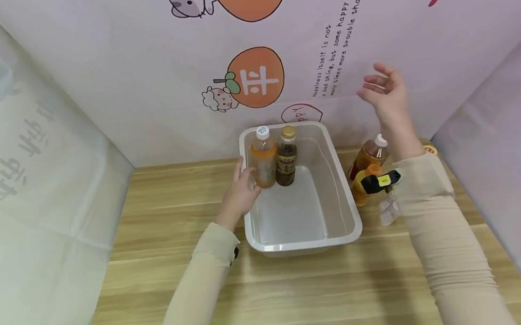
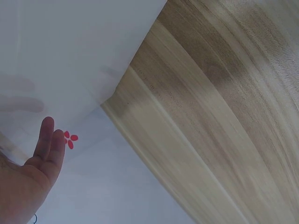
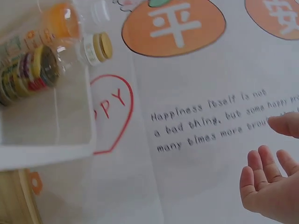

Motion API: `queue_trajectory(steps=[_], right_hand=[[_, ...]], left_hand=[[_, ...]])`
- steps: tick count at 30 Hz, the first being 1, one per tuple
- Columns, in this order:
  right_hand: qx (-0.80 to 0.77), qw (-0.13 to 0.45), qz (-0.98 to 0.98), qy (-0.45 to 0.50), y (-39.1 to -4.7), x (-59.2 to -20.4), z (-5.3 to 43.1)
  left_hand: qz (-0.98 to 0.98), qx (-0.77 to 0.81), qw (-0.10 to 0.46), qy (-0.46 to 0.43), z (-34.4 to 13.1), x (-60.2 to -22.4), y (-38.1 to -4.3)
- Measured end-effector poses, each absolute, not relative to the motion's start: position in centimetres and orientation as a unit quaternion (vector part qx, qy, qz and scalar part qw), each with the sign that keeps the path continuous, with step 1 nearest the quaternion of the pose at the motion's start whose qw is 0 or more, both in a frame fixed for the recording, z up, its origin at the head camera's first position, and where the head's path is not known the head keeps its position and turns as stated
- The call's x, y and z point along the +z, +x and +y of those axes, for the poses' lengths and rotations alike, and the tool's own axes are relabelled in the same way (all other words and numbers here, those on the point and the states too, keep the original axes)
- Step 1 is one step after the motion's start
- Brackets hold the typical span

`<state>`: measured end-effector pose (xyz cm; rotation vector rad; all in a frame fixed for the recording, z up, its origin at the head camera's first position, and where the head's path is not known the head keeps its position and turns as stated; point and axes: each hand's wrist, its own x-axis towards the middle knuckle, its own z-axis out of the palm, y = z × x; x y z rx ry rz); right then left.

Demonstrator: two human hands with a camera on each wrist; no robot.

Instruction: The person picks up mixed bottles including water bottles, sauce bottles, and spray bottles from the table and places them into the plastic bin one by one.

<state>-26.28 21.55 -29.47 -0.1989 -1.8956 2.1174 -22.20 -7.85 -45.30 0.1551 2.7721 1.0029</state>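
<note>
A light grey plastic bin [image 1: 295,212] sits on the wooden table. At its far left inside stand a clear bottle with an orange band and white cap [image 1: 265,159] and, beside it, a dark bottle with a gold cap [image 1: 286,159]. My left hand [image 1: 240,194] is at the bin's left rim, fingertips close to the clear bottle; its fingers look extended by the bin's pale wall in the left wrist view. My right hand [image 1: 388,97] is raised at the right, fingers loosely bent and apart, holding nothing. The right wrist view also shows this hand [image 3: 275,186] before the printed backdrop.
Right of the bin, partly hidden by my right forearm, stand a white-capped amber bottle [image 1: 368,156], a yellow bottle with an orange cap [image 1: 362,186] and a small clear container [image 1: 389,212]. A printed backdrop [image 1: 146,89] rises behind the wooden table [image 1: 305,297], with pale sheets at both sides.
</note>
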Motion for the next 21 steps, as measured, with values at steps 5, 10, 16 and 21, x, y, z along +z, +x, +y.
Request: queue_trajectory(steps=[5,10,16,21], right_hand=[[0.755,0.174,-0.628,-0.071,-25.4,-29.0,24.3],[0.775,0.193,-0.597,-0.076,-24.5,-29.2,26.8],[0.778,0.199,-0.584,-0.115,-23.5,-30.1,29.5],[0.798,0.197,-0.55,-0.149,-22.9,-31.5,31.2]], left_hand=[[0.933,0.341,0.1,0.051,-7.7,-45.0,-22.3],[0.931,0.347,0.102,0.048,-7.6,-44.8,-22.3],[0.931,0.347,0.102,0.051,-7.7,-44.8,-22.2],[0.931,0.345,0.108,0.052,-7.9,-44.9,-21.9]])
